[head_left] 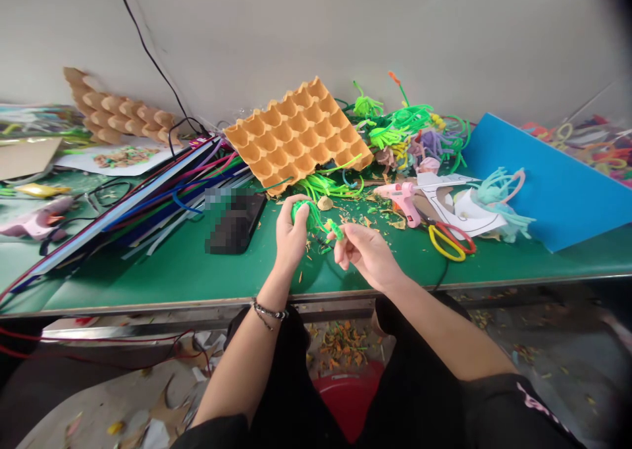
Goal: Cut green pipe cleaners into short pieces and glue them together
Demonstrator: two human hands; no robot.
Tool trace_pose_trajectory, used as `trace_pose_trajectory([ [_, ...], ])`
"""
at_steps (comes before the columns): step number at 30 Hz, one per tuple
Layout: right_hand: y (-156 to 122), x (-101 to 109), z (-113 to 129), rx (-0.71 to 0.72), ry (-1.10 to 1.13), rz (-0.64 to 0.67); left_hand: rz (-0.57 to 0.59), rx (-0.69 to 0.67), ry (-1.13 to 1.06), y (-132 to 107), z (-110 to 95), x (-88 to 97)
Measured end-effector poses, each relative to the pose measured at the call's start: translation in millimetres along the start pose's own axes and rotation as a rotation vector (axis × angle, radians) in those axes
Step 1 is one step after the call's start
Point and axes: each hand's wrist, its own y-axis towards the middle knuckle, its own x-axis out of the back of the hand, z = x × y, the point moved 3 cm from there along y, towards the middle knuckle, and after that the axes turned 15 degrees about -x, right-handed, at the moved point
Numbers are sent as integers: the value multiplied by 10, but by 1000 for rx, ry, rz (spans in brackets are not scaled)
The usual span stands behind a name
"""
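My left hand (291, 234) is wrapped round a bundle of green pipe cleaners (312, 217), whose strands bend out to the right. The thumb and fingers of my right hand (363, 250) pinch a short, bright green twisted piece (336, 229) at the end of those strands. Whether that piece is joined to the bundle I cannot tell. Just behind my hands lie more light green pipe cleaners (326, 185), by the lower edge of a cardboard egg tray (301, 133).
Right of my hands are a pink glue gun (405, 202), scissors (447, 241), paper cutouts (476, 215) and a blue board (543, 185). A dark phone-like object (237, 222) and pipe-cleaner bundles (182, 199) lie left. Scraps litter the green table (197, 281).
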Motion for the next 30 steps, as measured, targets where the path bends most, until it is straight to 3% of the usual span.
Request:
trace_pose_trajectory([
  [6, 64, 198, 125, 85, 64, -71, 157, 238, -139, -52, 95, -75],
  [14, 45, 376, 324, 98, 155, -136, 441, 110, -202, -58, 40, -160],
  [20, 78, 510, 340, 138, 108, -228, 673, 164, -169, -118, 16, -172],
  [23, 92, 609, 333, 211, -47, -380, 778, 41, -128, -128, -21, -179],
  [26, 87, 667, 353, 304, -159, -505, 779, -170, -157, -120, -76, -187],
  [30, 70, 655, 375, 349, -158, -528, 800, -243, -173, -130, -97, -211],
])
